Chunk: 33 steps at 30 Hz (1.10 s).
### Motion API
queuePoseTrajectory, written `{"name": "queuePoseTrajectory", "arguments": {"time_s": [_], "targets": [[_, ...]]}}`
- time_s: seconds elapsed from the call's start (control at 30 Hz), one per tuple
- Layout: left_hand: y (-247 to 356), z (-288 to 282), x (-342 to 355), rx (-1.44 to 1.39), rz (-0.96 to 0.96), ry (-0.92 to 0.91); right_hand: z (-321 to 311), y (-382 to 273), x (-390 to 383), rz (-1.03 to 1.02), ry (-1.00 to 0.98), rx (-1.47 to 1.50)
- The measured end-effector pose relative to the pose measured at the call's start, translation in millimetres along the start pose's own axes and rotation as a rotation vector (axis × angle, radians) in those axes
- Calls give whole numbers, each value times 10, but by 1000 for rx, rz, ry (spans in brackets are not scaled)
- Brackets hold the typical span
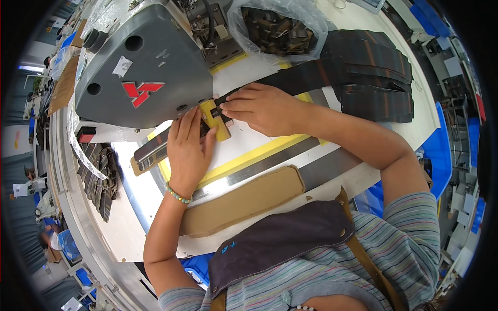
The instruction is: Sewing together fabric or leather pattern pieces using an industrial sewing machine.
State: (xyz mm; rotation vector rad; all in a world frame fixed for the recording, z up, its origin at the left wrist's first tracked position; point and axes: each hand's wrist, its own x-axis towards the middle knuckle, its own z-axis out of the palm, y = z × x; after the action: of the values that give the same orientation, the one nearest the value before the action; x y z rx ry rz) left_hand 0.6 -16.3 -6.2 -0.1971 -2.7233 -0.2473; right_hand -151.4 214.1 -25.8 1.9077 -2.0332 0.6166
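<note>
A long dark plaid strap runs from a folded stack at the right to a yellow block at the work area's middle. My right hand has its fingers bent over the strap at the block's right side, gripping it; its thumb is hidden. My left hand lies with fingers stretched out over the strap's left part, fingertips against the block and thumb apart at its lower left edge. Beyond the left hand, a dark strip on a tan backing sticks out. A small dark piece shows on the block.
A large grey machine head stands close at the left. Behind, a clear plastic bag holds many strap pieces. Folded straps lie right; a bundle of strips hangs left. A brown board lies at the near edge.
</note>
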Motion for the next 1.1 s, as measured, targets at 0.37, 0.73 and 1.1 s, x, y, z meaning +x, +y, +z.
{"name": "queuePoseTrajectory", "arguments": {"time_s": [0.37, 0.73, 1.1], "targets": [[-24, -86, 12, -74, 75, -116, 4, -18, -3, 20, -17, -8], [69, -151, 57, 38, 101, -227, -60, -24, 93, 54, -102, 45], [119, -163, 105, 102, 107, -263, -106, 249, 140, 255, 63, -191]]}}
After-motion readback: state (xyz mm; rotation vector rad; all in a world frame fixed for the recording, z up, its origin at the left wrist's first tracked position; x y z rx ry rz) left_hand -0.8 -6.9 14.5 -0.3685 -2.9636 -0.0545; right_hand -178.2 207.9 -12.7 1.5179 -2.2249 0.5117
